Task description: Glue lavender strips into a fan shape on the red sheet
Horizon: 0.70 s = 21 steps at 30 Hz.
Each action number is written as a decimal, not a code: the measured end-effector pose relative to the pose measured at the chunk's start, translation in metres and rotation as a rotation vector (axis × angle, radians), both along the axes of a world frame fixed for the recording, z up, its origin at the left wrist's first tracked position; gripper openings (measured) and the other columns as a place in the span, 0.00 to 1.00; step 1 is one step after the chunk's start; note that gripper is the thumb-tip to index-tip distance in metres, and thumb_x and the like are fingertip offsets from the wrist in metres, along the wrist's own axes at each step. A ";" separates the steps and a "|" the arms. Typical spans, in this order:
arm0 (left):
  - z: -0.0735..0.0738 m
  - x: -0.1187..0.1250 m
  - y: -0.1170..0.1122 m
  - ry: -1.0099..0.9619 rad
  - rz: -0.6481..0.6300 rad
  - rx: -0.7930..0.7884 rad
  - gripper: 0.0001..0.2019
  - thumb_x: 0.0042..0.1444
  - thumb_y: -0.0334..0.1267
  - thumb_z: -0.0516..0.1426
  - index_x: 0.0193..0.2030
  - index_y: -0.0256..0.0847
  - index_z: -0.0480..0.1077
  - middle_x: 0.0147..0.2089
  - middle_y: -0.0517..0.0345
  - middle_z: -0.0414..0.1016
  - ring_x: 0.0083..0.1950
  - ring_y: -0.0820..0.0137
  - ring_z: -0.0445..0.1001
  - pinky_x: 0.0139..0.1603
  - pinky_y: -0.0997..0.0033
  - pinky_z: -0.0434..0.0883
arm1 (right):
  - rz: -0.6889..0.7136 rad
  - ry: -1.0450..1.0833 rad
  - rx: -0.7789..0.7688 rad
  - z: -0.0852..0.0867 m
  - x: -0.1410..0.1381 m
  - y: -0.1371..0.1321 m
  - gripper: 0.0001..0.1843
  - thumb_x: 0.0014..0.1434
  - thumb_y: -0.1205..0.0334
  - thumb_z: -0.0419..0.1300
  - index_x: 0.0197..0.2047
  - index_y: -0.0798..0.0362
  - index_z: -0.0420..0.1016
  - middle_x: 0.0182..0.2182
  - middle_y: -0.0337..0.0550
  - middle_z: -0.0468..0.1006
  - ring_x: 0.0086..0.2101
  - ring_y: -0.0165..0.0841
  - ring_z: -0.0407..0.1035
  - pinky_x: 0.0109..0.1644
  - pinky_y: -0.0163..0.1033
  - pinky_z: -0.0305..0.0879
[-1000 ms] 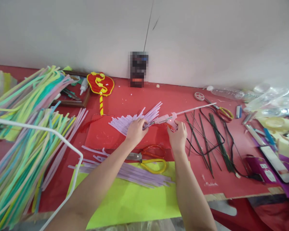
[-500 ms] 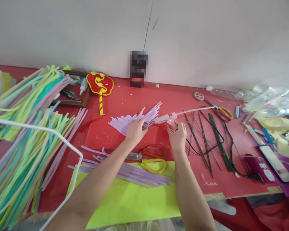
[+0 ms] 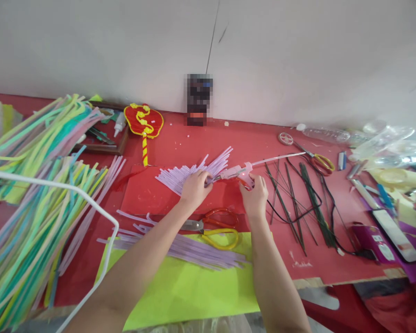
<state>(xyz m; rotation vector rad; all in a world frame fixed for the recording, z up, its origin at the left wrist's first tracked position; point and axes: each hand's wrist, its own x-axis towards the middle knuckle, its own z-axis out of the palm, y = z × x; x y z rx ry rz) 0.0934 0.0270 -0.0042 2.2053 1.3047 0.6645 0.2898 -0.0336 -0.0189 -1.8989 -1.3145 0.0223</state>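
Head view, the only one I have. Both hands are at the middle of the desk (image 3: 263, 138), over a red sheet (image 3: 145, 196). The left hand (image 3: 194, 187) has its fingers curled down over the gathered end of a lilac fan (image 3: 180, 175) of thin strips and pins that end to the sheet; I can't see under the palm. The right hand (image 3: 253, 199) is closed round the grip of a pink glue gun (image 3: 236, 172). The nozzle points left and sits right at the left fingertips, and a clear glue stick (image 3: 280, 159) juts out the back. My read: this is the gluing step, fixing the strips where they meet. The next move calls for a steady nozzle, fingertips kept off the hot bead, and the fan held flat so the spread doesn't shift. Just beside the wrists lie red-handled scissors (image 3: 213, 217) and yellow-handled scissors (image 3: 223, 238). Loose lilac strips (image 3: 180, 247) lie across a yellow-green sheet (image 3: 180, 291). Green wires (image 3: 312, 203) lie to the right, well apart from the gun. A big bundle of coloured strips (image 3: 31, 194) fills the left. Writing: none that I can read. A purple packet (image 3: 376, 240) far right carries a white label, too small to make out. A dark object (image 3: 199, 99) at the wall is blurred.
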 end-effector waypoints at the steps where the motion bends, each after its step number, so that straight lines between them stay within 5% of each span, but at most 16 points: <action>1: 0.000 0.000 0.000 0.001 -0.001 0.001 0.07 0.53 0.30 0.59 0.39 0.40 0.70 0.34 0.58 0.72 0.37 0.68 0.72 0.42 0.68 0.68 | 0.001 0.000 0.001 0.000 0.000 0.000 0.15 0.52 0.62 0.59 0.44 0.52 0.69 0.39 0.47 0.72 0.41 0.38 0.66 0.48 0.46 0.64; 21: -0.001 0.000 0.000 -0.002 0.006 0.016 0.06 0.53 0.30 0.59 0.39 0.40 0.71 0.35 0.59 0.73 0.38 0.69 0.72 0.42 0.68 0.69 | 0.004 0.018 -0.002 0.001 0.000 -0.001 0.14 0.52 0.63 0.58 0.44 0.52 0.69 0.39 0.46 0.72 0.41 0.37 0.67 0.48 0.46 0.65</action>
